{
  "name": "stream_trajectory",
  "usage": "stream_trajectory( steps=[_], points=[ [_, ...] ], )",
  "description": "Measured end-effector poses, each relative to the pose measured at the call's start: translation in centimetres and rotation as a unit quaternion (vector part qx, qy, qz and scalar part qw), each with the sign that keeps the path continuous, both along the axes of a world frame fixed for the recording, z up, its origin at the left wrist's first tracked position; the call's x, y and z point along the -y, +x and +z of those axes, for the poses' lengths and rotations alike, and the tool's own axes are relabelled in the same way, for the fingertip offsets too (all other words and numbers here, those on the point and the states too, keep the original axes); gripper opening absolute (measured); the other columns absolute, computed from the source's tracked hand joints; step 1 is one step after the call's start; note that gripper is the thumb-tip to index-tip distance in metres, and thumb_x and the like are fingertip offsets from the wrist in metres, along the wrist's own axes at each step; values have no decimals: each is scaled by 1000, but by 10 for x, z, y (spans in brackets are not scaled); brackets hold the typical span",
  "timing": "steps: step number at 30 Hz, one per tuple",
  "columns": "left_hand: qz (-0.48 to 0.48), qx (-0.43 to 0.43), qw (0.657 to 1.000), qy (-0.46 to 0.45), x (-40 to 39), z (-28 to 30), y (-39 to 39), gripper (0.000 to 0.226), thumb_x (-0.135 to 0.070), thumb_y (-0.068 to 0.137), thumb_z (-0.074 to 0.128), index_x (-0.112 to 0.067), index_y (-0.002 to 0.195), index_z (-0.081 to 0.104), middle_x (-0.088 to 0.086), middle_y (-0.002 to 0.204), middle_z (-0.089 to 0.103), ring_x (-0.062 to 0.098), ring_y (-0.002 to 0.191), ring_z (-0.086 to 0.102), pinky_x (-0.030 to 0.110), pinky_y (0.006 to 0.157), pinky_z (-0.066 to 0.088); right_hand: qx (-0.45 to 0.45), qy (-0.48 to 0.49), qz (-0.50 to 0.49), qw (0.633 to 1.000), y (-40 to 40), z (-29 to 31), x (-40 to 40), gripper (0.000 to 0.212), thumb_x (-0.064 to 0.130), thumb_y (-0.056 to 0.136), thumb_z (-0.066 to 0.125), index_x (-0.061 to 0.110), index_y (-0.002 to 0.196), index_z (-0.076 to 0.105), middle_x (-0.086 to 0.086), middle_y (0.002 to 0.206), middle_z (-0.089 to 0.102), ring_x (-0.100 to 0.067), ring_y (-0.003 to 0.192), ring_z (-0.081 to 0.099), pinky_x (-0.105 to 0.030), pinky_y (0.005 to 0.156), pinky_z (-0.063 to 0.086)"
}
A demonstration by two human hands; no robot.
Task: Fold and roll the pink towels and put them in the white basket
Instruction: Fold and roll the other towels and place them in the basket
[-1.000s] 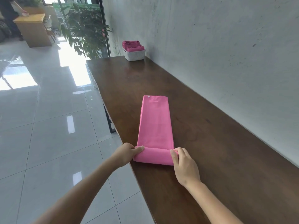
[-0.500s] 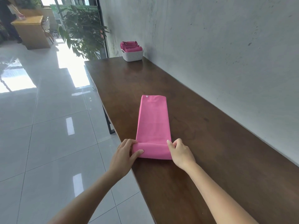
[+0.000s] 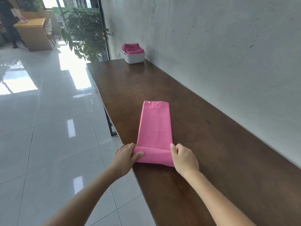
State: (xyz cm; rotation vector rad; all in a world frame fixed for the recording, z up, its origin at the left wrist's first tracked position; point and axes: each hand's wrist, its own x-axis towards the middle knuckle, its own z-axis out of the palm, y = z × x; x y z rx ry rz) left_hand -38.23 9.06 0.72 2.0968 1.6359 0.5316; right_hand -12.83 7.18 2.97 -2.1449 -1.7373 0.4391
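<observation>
At the table's near edge, left hand [image 3: 125, 154] and right hand [image 3: 184, 158] grip the pink towel's [image 3: 154, 128] rolled end.

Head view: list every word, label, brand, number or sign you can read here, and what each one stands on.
None can be read.
Green banner behind the plant: it carries pale marks, too small and blurred to read.
Pink towel, gripped by the left hand and right hand: only a plain white dot near its far corner, no text.
White basket: no label visible.
</observation>
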Motion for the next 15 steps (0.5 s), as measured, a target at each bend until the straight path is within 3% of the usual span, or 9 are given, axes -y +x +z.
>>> stream_trajectory(
  steps=[3,6,10,12,15],
  points=[
    [-21,-44,998,-44,-4,9,1,66,-87,81,6,-32,81,42,-13,81,51,16,90,48,37,91,39,12,110,46,993,-3,-8,14,43,58,102,24,25,91,48,9,89,58,-12,75,58,-33,64,50],
    [-38,-83,993,-80,-8,15,-1,65,-80,81,6,-28,79,45,-8,80,54,18,89,51,41,93,40,11,155,77,985,-4,-21,23,56,68,100,12,26,96,49,12,90,55,-8,75,56,-26,62,42],
    [-23,-121,989,-76,-3,19,0,61,-71,97,18,-22,76,49,-3,78,57,17,76,54,34,71,41,-10,186,71,980,-2,-31,24,62,70,99,8,25,91,49,12,82,56,-7,69,54,-26,63,39],
    [-14,-116,993,-32,5,16,0,56,-71,96,19,-25,85,49,-6,86,56,15,82,53,33,72,42,-14,182,77,980,-1,-31,21,59,69,100,10,26,88,48,13,78,55,-6,66,54,-26,61,39],
    [0,-19,1000,23,14,5,1,33,-63,101,30,-34,105,45,-12,105,51,10,96,53,35,82,51,-15,154,95,983,0,-26,16,55,66,101,14,24,85,47,11,73,55,-11,66,56,-30,60,40]
  ],
)
